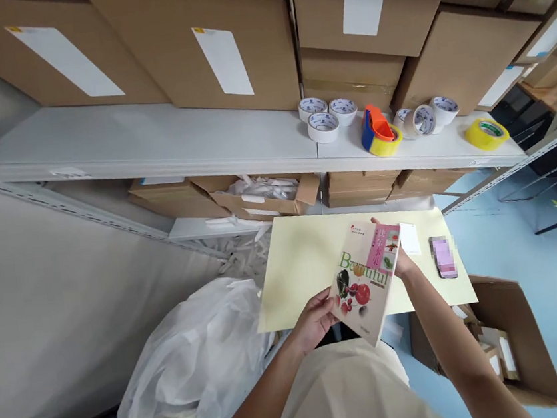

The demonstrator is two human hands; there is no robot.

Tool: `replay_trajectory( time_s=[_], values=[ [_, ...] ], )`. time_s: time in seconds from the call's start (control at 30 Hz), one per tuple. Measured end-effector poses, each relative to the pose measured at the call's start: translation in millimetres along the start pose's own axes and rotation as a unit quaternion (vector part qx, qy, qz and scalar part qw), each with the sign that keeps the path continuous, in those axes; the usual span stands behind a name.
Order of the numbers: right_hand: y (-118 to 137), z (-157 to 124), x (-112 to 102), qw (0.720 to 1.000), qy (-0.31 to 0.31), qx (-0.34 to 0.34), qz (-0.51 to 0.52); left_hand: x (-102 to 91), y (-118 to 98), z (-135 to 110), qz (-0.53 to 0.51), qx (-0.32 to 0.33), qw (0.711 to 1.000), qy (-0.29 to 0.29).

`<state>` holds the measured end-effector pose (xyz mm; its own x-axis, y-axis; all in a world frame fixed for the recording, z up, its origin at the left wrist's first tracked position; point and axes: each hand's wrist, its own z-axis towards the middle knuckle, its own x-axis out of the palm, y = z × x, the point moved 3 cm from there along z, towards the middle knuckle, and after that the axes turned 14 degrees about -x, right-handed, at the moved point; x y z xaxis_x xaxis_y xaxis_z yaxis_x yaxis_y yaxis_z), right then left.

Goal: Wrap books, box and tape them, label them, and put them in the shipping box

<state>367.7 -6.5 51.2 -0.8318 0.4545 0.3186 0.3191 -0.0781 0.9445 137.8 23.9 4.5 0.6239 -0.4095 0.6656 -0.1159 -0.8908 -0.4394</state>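
Observation:
Between my two hands is a booklet [364, 276] with a fruit cover, a pink title panel and the green word "Beautiful". It is tilted, over the near part of a pale yellow tabletop [297, 260]. My left hand [316, 319] grips its lower left edge, thumb on the cover. At the upper right edge, my right hand [399, 259] holds it from behind, its fingers mostly hidden by the cover. Beyond the right hand a white card [409, 238] lies on the table. Farther right rests a phone [443, 257] with a pinkish, pixelated screen.
A grey shelf [190, 138] spans the back, bearing large cardboard boxes [234, 46], white tape rolls [323, 127], a tape dispenser [379, 132] and yellow tape [486, 133]. An open carton [519, 336] stands at lower right. White plastic sheeting [200, 359] bulges at left.

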Motion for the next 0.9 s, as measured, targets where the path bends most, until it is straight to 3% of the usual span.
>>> replay_trajectory(
  time_s=[0.1, 0.2, 0.43, 0.5, 0.63, 0.7, 0.9],
  values=[
    [-1.1, 7.9, 10.0, 0.998, 0.013, 0.003, 0.058, 0.6, -4.3, 7.0, 0.018, -0.034, 0.999, 0.033],
    [-6.1, 11.4, 11.2, 0.996, -0.032, -0.016, 0.076, 4.9, -6.7, 11.7, 0.043, -0.039, 0.997, 0.042],
    [7.6, 18.0, -2.5, 0.995, -0.058, -0.054, 0.053, 10.8, -11.1, -6.8, 0.06, 0.067, 0.994, 0.057],
    [18.2, 21.1, -7.8, 0.996, -0.057, -0.057, 0.036, 6.2, -14.4, -9.7, 0.083, 0.099, 0.992, 0.006],
    [33.3, 26.3, -20.0, 0.997, -0.06, -0.056, -0.013, -5.5, -27.9, -5.3, 0.099, 0.167, 0.961, -0.199],
    [37.0, 29.3, -26.2, 0.995, -0.068, -0.061, -0.038, -6.7, -33.6, -0.9, 0.095, 0.187, 0.943, -0.257],
    [40.0, 40.3, -38.1, 0.991, -0.106, -0.072, -0.035, 4.9, -34.5, 6.0, 0.131, 0.196, 0.941, -0.244]
  ],
)
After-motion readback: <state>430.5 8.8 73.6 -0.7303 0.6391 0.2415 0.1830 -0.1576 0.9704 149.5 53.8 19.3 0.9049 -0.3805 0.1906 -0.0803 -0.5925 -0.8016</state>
